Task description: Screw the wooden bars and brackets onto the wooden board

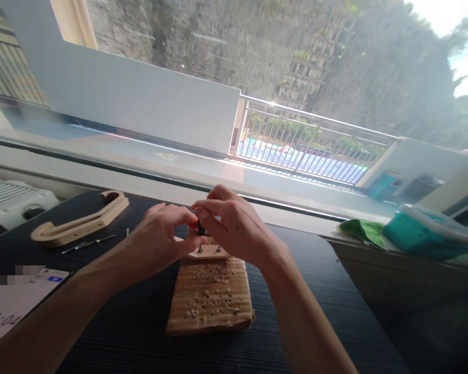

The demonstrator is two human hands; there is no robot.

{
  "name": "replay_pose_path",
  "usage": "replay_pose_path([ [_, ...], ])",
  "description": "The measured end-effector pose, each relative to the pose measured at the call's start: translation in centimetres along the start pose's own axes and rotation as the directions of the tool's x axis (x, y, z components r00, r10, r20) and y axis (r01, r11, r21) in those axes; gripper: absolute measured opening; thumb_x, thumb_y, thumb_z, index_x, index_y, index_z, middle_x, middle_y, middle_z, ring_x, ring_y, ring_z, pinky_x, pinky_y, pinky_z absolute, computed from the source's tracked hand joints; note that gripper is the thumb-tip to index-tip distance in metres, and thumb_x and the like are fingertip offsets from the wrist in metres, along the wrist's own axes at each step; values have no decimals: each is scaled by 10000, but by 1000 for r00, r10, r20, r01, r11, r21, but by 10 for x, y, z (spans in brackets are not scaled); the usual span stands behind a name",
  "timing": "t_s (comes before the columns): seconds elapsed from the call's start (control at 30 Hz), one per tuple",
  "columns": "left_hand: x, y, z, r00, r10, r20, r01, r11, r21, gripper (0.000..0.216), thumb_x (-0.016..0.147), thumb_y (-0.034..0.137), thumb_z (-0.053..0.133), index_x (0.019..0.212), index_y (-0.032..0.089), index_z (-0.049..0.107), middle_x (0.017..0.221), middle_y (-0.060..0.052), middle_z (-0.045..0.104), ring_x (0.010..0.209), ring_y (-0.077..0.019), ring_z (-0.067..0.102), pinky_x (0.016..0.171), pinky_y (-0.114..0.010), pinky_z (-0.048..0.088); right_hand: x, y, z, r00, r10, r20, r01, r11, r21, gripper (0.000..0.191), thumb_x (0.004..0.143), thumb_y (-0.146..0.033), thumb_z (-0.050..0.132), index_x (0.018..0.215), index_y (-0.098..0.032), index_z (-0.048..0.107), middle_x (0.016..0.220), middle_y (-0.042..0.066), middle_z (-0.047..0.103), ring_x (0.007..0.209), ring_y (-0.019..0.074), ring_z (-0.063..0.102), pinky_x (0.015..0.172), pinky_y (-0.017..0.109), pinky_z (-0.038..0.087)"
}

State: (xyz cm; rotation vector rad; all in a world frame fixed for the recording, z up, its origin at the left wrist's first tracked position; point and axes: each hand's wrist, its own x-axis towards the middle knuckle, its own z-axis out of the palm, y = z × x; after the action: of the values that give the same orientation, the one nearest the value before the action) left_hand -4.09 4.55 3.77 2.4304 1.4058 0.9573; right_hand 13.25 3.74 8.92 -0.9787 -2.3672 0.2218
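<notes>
A pale wooden piece (208,253) lies across the far part of a corrugated cardboard block (214,291) that is pitted with small holes. Two dark screws (209,250) stand in the wood. Above it, my left hand (166,228) pinches a small dark part (201,227) between thumb and fingers. My right hand (232,221) reaches in from the right, its fingertips closed together at the top of the same dark part. The fingers cover much of that part, so its exact kind and lower end are hidden.
On the black table (308,291), a wooden hook-shaped frame (81,223) lies left, beside thin metal tools (88,244). A phone (31,306) lies nearer. A white heater (15,200) stands far left. A green cloth (362,232) and teal container (417,231) sit right, along the window.
</notes>
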Motion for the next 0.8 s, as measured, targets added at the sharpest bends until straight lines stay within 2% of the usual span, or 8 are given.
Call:
replay_pose_path([
  [0.1, 10, 10, -1, 999, -36, -4, 36, 997, -64, 149, 674, 368, 585, 640, 225, 610, 684, -5, 655, 732, -210, 583, 806, -407, 424, 0, 0, -1, 999, 34, -18, -34, 999, -11, 279, 911, -231, 420, 844, -165, 683, 846, 33, 508, 788, 112, 479, 711, 235, 364],
  [0.27, 8, 13, 1, 997, -76, 0, 74, 972, -223, 160, 703, 359, 569, 665, 214, 628, 717, -20, 652, 731, -199, 586, 678, -329, 445, 0, 6, 1, 998, 42, -38, -41, 998, 43, 286, 919, -308, 426, 894, -195, 687, 864, 26, 541, 766, 105, 504, 705, 237, 369],
  [0.37, 4, 11, 3, 998, -67, -6, 64, 970, -234, 196, 727, 390, 576, 717, 214, 662, 762, -30, 668, 777, -208, 598, 725, -337, 451, -1, 15, 0, 993, 88, -82, -80, 993, 86, 327, 923, -390, 408, 1039, -214, 658, 901, 31, 583, 749, 106, 526, 692, 242, 381],
  [0.43, 2, 9, 4, 995, -102, 0, 99, 966, -239, 237, 736, 423, 583, 772, 210, 682, 830, -42, 681, 840, -219, 607, 776, -347, 455, -4, 26, -3, 979, 156, -131, -146, 986, 84, 339, 930, -374, 390, 1046, -196, 654, 888, 40, 608, 752, 112, 536, 691, 248, 388],
  [0.53, 1, 6, 6, 979, -203, -9, 195, 950, -245, 311, 741, 444, 584, 885, 186, 682, 893, -54, 678, 867, -220, 622, 798, -346, 468, -13, 43, -5, 960, 280, -13, -278, 957, 78, 288, 879, -371, 481, 914, -184, 697, 850, 40, 645, 721, 118, 546, 652, 253, 397],
  [0.63, 0, 4, 7, 972, -222, -73, 201, 955, -218, 466, 757, 417, 580, 1174, 208, 565, 836, -19, 658, 786, -191, 634, 762, -334, 486, -26, 53, 1, 940, 320, 122, -339, 922, 188, 320, 830, -447, 536, 884, -180, 704, 833, 40, 644, 700, 121, 549, 619, 250, 412],
  [0.7, -1, 4, 7, 975, -189, -115, 166, 968, -186, 558, 770, 392, 573, 1297, 256, 449, 808, 5, 641, 765, -181, 634, 756, -332, 492, -35, 53, 9, 948, 291, 126, -315, 917, 244, 336, 811, -475, 556, 889, -182, 703, 845, 38, 626, 712, 121, 547, 618, 247, 414],
  [0.8, -2, 4, 8, 979, -127, -160, 111, 988, -110, 511, 780, 378, 562, 1275, 296, 470, 810, 6, 630, 826, -194, 627, 807, -348, 484, -45, 48, 27, 963, 251, 101, -268, 935, 232, 283, 836, -424, 542, 888, -190, 691, 778, 14, 588, 675, 108, 519, 612, 239, 400],
])
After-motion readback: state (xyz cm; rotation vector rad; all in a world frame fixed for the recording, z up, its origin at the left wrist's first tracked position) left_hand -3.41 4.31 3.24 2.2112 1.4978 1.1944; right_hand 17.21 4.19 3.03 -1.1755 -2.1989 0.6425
